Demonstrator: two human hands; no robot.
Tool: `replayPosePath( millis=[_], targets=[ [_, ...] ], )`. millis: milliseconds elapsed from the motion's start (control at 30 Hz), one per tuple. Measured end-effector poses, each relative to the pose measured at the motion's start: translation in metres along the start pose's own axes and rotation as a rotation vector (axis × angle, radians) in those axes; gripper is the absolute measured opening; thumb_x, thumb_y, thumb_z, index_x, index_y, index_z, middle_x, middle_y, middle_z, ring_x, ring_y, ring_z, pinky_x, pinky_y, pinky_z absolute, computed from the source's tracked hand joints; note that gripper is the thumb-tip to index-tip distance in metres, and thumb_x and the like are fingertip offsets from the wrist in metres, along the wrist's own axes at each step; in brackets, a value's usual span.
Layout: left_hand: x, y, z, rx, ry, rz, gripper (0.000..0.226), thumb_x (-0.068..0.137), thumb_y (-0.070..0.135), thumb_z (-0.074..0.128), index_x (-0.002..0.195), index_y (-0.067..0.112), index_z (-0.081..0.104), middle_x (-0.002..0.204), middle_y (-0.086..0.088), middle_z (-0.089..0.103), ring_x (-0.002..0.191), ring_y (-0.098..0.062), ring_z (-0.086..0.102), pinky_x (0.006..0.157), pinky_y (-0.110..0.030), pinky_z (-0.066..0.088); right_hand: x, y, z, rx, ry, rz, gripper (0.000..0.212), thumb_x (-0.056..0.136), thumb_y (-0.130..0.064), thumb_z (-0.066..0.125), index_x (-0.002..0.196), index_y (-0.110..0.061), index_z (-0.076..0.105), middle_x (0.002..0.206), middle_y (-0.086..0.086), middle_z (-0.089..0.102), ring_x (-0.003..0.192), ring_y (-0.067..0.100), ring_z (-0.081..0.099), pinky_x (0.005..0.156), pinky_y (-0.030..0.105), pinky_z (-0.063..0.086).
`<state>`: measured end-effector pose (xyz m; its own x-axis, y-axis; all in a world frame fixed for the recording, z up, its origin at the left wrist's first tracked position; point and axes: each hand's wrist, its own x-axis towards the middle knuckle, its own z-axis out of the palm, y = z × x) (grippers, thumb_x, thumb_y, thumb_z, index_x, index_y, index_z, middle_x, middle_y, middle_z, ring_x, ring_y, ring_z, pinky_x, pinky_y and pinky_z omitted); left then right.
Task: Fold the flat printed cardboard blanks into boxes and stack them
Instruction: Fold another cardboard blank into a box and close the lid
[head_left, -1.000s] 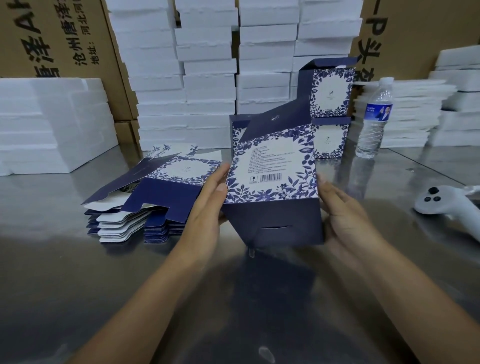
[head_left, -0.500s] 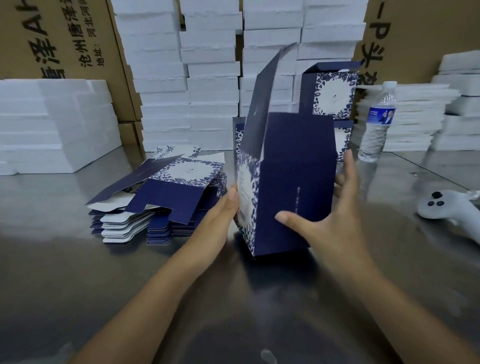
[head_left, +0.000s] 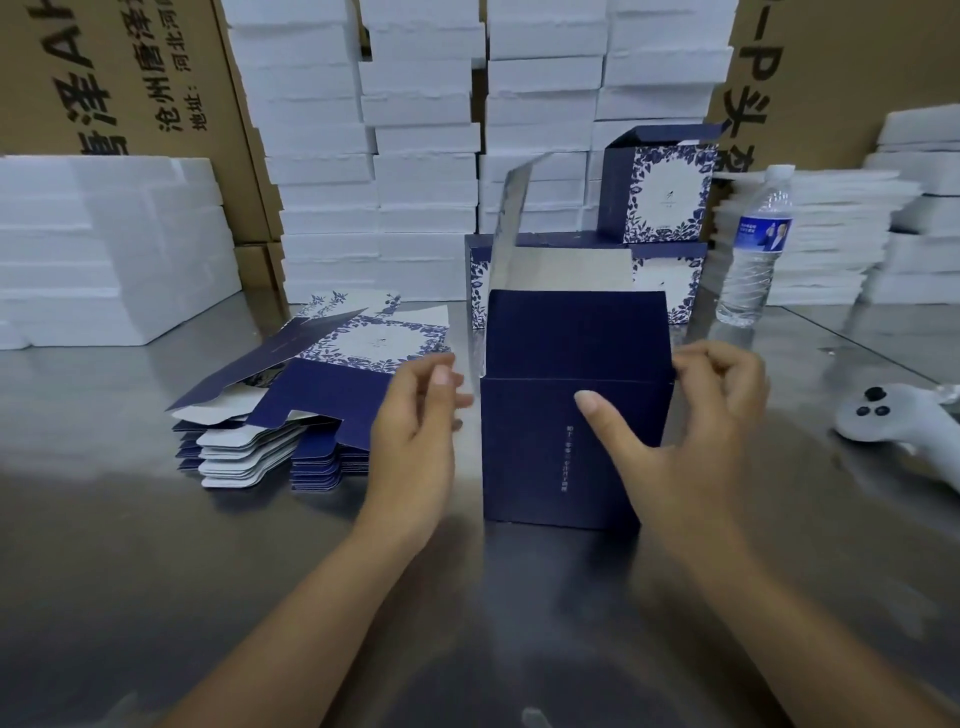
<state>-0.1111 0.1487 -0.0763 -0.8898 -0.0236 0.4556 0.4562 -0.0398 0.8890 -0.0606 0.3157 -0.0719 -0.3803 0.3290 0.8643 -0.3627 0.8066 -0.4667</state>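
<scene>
A brushed grey steel worktop (head_left: 130, 571) fills the foreground, backed at 10 and 2 o'clock by tall brown corrugated shipping cartons (head_left: 130, 78) printed with black Chinese characters. At 12 o'clock rise columns of stacked white foam slabs (head_left: 415, 156), with lower piles of the same foam at 9 and 3 o'clock. At the centre of the worktop stands a half-formed navy-blue cardboard box (head_left: 545, 457), upright on its base, its plain front panel with a line of small pale lettering facing the camera, its top open and one silver-lined flap (head_left: 511, 218) standing up at its left edge. At 9 o'clock of the box lies a fanned pile of flat navy-and-white floral printed cardboard blanks (head_left: 322, 410). Just behind the box, at 12 to 1 o'clock, sits a stack of finished blue floral boxes (head_left: 660, 192), one set on a lower row. The person's right hand (head_left: 691, 431) grips the box, thumb (head_left: 597, 410) pressed to the front panel and fingers curled over the upper right edge. The left hand (head_left: 415, 431), fingers loosely curled, is just beside the box's left side; whether it touches or holds the flap cannot be told. A clear plastic water bottle (head_left: 753, 249) with a blue label stands at 2 o'clock, and a white handheld controller (head_left: 893, 421) lies at 3 o'clock.
</scene>
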Motion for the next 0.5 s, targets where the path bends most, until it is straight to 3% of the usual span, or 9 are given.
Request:
replayPosePath(
  millis=[67,133,167,267,367,433,500],
  targets=[
    [-0.005,0.015,-0.002,0.035,0.132,0.242,0.009,0.096,0.034,0.047,0.100,0.037,0.055,0.088,0.022,0.060,0.082,-0.002,0.058,0.076,-0.022,0.050,0.002,-0.005,-0.002,-0.101,0.041,-0.141,0.047,0.076,-0.047,0.066,0.089,-0.003,0.059,0.104,0.007,0.050,0.100,0.015,0.039,0.095,0.020,0.033],
    [-0.012,0.028,-0.001,0.133,0.134,0.412,0.011,0.090,0.041,0.048,0.101,0.041,0.051,0.086,0.020,0.054,0.081,-0.004,0.055,0.068,-0.017,0.047,0.001,-0.010,-0.003,-0.145,0.033,-0.288,0.039,0.081,-0.038,0.064,0.090,-0.001,0.060,0.097,0.011,0.060,0.098,0.021,0.047,0.095,0.045,0.038],
    [-0.016,0.033,0.001,0.142,0.108,0.430,0.017,0.088,0.044,0.048,0.104,0.041,0.050,0.089,0.018,0.052,0.084,-0.005,0.055,0.068,-0.016,0.046,0.000,-0.013,-0.002,-0.136,0.013,-0.357,0.032,0.082,-0.032,0.062,0.091,-0.001,0.061,0.092,0.011,0.062,0.095,0.020,0.050,0.096,0.049,0.037],
    [-0.027,0.039,0.010,0.108,-0.003,0.353,0.044,0.081,0.058,0.050,0.120,0.038,0.043,0.114,0.004,0.053,0.109,-0.006,0.052,0.080,-0.008,0.043,-0.005,-0.026,0.001,-0.074,-0.110,-0.536,0.021,0.082,-0.020,0.057,0.097,-0.005,0.059,0.090,0.008,0.066,0.091,0.018,0.056,0.099,0.041,0.033],
    [-0.032,0.039,0.014,0.098,-0.052,0.327,0.075,0.073,0.074,0.052,0.134,0.035,0.033,0.134,0.001,0.043,0.125,0.000,0.043,0.091,-0.007,0.040,-0.004,-0.034,0.005,-0.112,-0.176,-0.672,0.028,0.083,-0.020,0.056,0.108,-0.009,0.061,0.104,0.006,0.069,0.100,0.019,0.061,0.097,0.038,0.037],
    [-0.033,0.040,0.016,0.095,-0.024,0.289,0.087,0.073,0.066,0.059,0.143,0.026,0.028,0.139,0.003,0.039,0.131,-0.004,0.041,0.099,-0.020,0.044,-0.003,-0.036,0.007,-0.152,-0.141,-0.754,0.031,0.082,-0.020,0.062,0.108,-0.003,0.068,0.105,0.006,0.070,0.097,0.021,0.066,0.089,0.038,0.045],
    [-0.032,0.039,0.017,0.075,0.025,0.333,0.076,0.081,0.048,0.056,0.146,0.021,0.029,0.139,0.000,0.041,0.129,-0.008,0.044,0.102,-0.027,0.044,-0.004,-0.039,0.008,-0.172,-0.087,-0.822,0.029,0.081,-0.019,0.069,0.103,-0.001,0.071,0.099,0.007,0.072,0.091,0.021,0.068,0.080,0.033,0.048]
  ],
)
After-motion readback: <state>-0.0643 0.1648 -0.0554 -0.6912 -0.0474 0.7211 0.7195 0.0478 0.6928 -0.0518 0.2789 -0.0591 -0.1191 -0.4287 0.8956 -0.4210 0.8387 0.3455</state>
